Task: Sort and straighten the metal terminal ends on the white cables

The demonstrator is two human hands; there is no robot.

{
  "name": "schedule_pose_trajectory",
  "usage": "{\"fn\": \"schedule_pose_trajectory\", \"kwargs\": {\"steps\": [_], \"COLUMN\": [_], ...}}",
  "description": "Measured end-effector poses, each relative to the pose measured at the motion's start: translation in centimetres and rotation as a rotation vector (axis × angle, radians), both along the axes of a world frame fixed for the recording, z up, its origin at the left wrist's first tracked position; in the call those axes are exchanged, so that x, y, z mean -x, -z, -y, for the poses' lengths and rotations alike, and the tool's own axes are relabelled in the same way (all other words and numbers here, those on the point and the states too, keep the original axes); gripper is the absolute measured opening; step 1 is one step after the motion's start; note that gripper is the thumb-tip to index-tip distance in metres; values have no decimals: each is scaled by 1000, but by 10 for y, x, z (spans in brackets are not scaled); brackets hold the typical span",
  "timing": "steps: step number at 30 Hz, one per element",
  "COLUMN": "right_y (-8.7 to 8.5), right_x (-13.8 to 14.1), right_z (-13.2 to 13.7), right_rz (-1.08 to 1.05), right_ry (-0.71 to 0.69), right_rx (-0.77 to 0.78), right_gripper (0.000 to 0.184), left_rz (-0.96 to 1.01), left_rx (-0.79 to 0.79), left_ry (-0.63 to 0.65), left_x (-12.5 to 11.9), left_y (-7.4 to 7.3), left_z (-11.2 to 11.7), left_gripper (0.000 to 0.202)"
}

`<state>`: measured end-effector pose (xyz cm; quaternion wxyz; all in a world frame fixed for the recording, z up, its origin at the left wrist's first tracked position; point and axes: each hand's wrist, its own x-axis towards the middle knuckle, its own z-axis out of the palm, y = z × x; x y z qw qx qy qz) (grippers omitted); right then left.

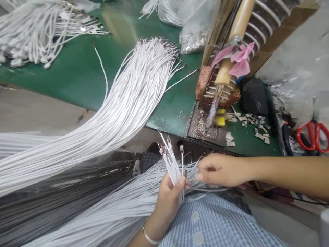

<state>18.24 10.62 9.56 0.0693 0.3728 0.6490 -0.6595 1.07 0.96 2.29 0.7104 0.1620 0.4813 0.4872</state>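
Observation:
My left hand (171, 192) is wrapped round a small bunch of white cables (172, 168), whose small metal-tipped ends point up and fan slightly apart. One cable stands a little apart from the others by my thumb. My right hand (218, 169) is just to the right, thumb and fingers curled together in a pinch; what lies between them, if anything, is hidden. Beneath both hands a large bundle of white cables (123, 202) lies across my lap, over a blue checked garment (205, 219).
A thick sheaf of white cables (138, 82) hangs over the edge of the green table (77, 85). At the right, a wooden-handled soldering iron (223, 72) rests in a coil holder above a dark plate (205, 127). Small metal connector pieces (259, 135) and red-handled scissors (312, 135) lie beyond.

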Motion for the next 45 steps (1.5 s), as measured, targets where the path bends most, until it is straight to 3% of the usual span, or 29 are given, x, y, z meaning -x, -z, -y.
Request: {"fn": "schedule_pose_trajectory", "kwargs": {"steps": [8,11,16,22,26,32,38,42,45], "right_y": [15,19,17,12,10,11,15,16,15], "right_x": [11,9,5,2,1,3,9,9,8], "right_z": [-2,-1,-3,-4,-3,-4,-3,-2,-1], "right_rz": [39,24,-54,-66,-83,-94,-165,-172,-181], "right_ry": [45,29,20,-1,-10,114,261,276,270], "right_rx": [-29,-16,-63,-72,24,-94,-29,-16,-15], "right_gripper": [26,15,12,11,8,30,23,17,14], "left_rz": [-86,-110,-76,-91,-55,-15,-33,-42,-39], "left_rx": [38,16,45,69,56,17,45,31,36], "left_ry": [15,38,42,-46,-54,20,116,227,233], "left_x": [-6,-7,-7,-1,1,-1,-1,2,2], "left_y": [-3,-2,-5,-7,-4,-5,-5,2,5], "left_z": [-2,-2,-5,-5,-2,2,7,10,10], "left_gripper": [29,28,27,28,22,23,21,23,27]}}
